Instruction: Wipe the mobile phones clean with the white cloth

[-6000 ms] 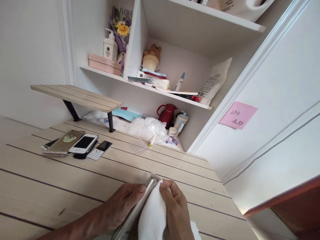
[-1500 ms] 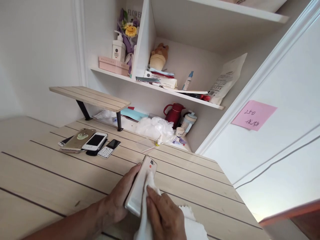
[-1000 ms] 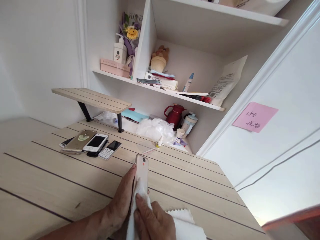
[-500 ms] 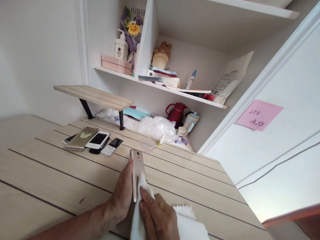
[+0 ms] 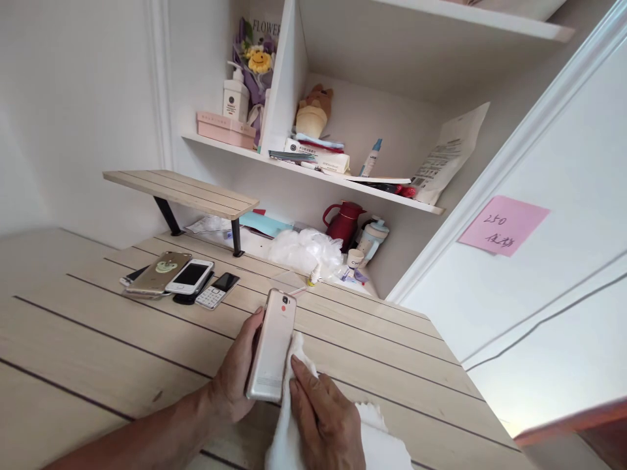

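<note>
My left hand (image 5: 234, 376) grips a champagne-silver smartphone (image 5: 271, 346) upright, its back and camera facing me. My right hand (image 5: 324, 421) holds a white cloth (image 5: 289, 434) pressed against the phone's right edge, and the cloth's scalloped end (image 5: 379, 444) trails across the table. The phone's front is hidden from this view. Beyond my hands, on the light wood-plank table (image 5: 112, 346), lie a gold-cased phone (image 5: 157, 272), a white smartphone (image 5: 190, 276) and a keypad phone (image 5: 217, 290).
A low wooden desk riser (image 5: 181, 192) on black legs stands at the back left. Behind it lie a plastic bag (image 5: 304, 251) and a red thermos jug (image 5: 344, 223). White shelves (image 5: 313, 166) hold toiletries and papers. A pink sticky note (image 5: 503, 225) is on the right wall.
The phone has turned from edge-on to showing its whole back. It now tilts slightly right, and my right hand with the cloth has shifted slightly right.
</note>
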### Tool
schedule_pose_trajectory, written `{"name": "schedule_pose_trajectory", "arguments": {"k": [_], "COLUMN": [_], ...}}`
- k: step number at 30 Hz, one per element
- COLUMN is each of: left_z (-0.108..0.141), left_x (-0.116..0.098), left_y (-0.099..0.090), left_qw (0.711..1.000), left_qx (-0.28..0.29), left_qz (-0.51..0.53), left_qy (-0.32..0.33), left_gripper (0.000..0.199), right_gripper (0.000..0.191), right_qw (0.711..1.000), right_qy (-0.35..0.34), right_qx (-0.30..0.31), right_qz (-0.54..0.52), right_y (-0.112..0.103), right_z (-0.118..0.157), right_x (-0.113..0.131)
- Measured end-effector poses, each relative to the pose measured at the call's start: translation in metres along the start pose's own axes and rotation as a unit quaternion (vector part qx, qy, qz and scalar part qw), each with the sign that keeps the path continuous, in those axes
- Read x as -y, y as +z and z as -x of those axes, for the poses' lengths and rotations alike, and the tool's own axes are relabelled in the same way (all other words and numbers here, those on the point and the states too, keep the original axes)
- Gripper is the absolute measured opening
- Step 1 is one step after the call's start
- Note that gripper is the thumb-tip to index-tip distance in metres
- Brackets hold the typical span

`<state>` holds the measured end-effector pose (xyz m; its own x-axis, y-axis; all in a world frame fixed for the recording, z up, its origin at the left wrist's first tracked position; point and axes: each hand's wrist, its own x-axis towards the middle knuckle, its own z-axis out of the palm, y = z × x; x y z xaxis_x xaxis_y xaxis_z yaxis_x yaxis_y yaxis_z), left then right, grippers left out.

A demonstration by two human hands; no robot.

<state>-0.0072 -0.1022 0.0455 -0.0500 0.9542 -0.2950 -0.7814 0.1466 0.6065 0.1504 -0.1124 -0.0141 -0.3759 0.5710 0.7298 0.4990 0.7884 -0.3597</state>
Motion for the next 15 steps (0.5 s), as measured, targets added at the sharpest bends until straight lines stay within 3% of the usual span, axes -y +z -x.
{"name": "schedule_pose_trajectory", "arguments": {"k": [2, 5, 11, 15], "left_z": [-0.001, 0.000, -0.002, -0.002], "left_x": [-0.001, 0.000, 0.001, -0.004], "left_y": [0.000, -0.001, -0.002, -0.003], "left_qw": [1.000, 0.996, 0.993, 0.985], "left_qx": [0.005, 0.020, 0.064, 0.083], "left_qz": [-0.024, -0.073, -0.019, -0.024], "left_qy": [0.000, -0.053, -0.101, -0.148], "left_gripper": [0.029, 0.039, 0.034, 0.041], "right_gripper": [0.040, 0.043, 0.042, 0.042], "right_qw": [0.999, 0.993, 0.999, 0.995], "right_qy": [-0.025, -0.082, -0.025, -0.057], "right_qx": [-0.003, -0.015, -0.019, -0.035], "right_qz": [0.031, 0.087, 0.035, 0.071], "right_y": [0.001, 0.006, -0.006, -0.001], "right_z": [0.003, 0.007, -0.001, 0.002], "right_x": [0.001, 0.005, -0.009, -0.006]}}
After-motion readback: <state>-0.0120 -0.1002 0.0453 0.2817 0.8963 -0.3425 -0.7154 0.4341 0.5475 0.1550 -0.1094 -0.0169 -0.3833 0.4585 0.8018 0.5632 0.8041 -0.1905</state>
